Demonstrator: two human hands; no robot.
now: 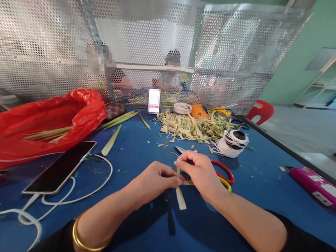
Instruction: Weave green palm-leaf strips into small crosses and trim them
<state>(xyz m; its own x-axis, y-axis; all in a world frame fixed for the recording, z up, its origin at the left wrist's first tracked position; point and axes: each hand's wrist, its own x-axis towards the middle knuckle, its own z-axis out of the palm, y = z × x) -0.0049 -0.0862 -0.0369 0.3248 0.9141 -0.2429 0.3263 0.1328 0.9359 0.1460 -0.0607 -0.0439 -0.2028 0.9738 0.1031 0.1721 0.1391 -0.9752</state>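
Note:
My left hand (157, 179) is closed in a pinch on a pale green leaf strip (181, 200), whose wider end hangs down below the fingertips. My right hand (198, 172) meets it from the right, thumb and forefinger pinched at the strip's upper end. Another bit of strip pokes out between the hands; how it joins the first is hidden. Partly under my right hand lie scissors (227, 171) with red and yellow handles, their blades pointing away from me. Just beyond rests a spool of white thread (231, 144).
Leaf scraps (197, 127) are heaped at the back, beside a tape roll (182, 108). To the left are a red plastic bag (86, 108) with long leaves, a phone (61, 168) and a white cable (110, 172). A magenta device (318, 186) lies right. A perforated metal screen (150, 35) borders the table.

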